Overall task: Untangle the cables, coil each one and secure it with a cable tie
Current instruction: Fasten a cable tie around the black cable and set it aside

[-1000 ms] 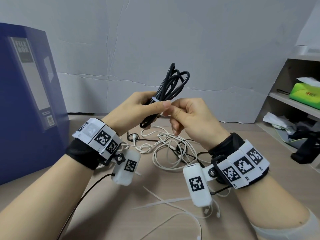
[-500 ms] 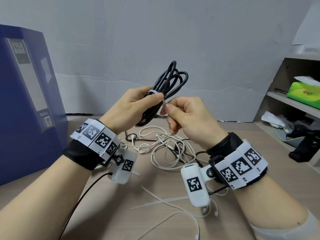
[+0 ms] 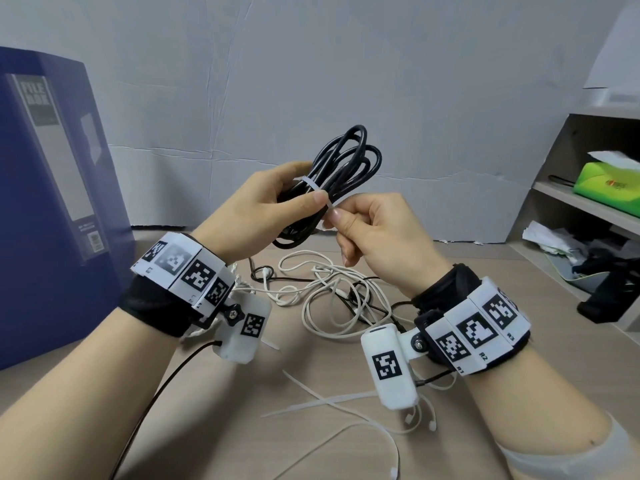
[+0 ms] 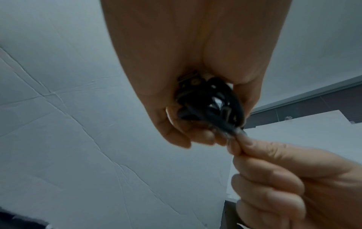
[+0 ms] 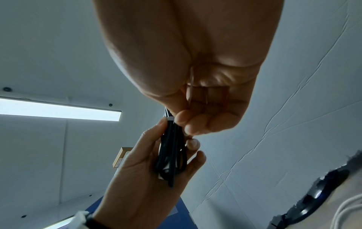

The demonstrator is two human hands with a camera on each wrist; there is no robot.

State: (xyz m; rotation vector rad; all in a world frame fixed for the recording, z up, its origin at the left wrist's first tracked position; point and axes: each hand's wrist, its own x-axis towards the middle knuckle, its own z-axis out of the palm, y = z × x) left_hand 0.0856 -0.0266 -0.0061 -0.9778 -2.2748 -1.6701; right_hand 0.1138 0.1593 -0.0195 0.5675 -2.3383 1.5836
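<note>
My left hand (image 3: 263, 206) grips the springy black cable coil (image 3: 341, 168) mid-bundle; my right hand (image 3: 377, 233) pinches the slick, thin cable tie (image 3: 313, 187) by its tail, best held close to the head.

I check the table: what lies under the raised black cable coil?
Under the black cable coil tangled white cables lie on the table; the right hand covers part.

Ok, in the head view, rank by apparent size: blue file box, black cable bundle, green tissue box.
1. Blue file box, though nearest the camera.
2. Black cable bundle.
3. Green tissue box, farther off and cut by the frame edge, so unsure.
</note>
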